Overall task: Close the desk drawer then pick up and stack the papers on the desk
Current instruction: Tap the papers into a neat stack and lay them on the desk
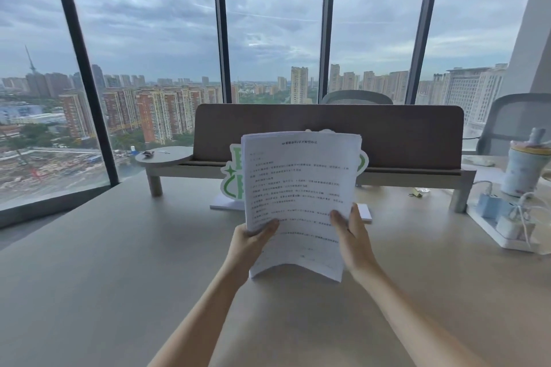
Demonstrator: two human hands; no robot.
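Observation:
A stack of printed white papers [298,188] stands upright in front of me, its bottom edge resting on the pale desk [119,262] and bowed upward in the middle. My left hand [250,240] grips the stack's lower left edge, thumb on the front sheet. On the lower right edge sits my right hand [353,235], thumb also on the front. The sheets' top edges are slightly fanned. The desk drawer is out of view.
Behind the papers stand a green and white sign [234,179] and a brown divider panel [328,134] on a raised shelf. At the right are a power strip with chargers [504,223] and a patterned cup [523,170]. Two chair backs and tall windows lie beyond.

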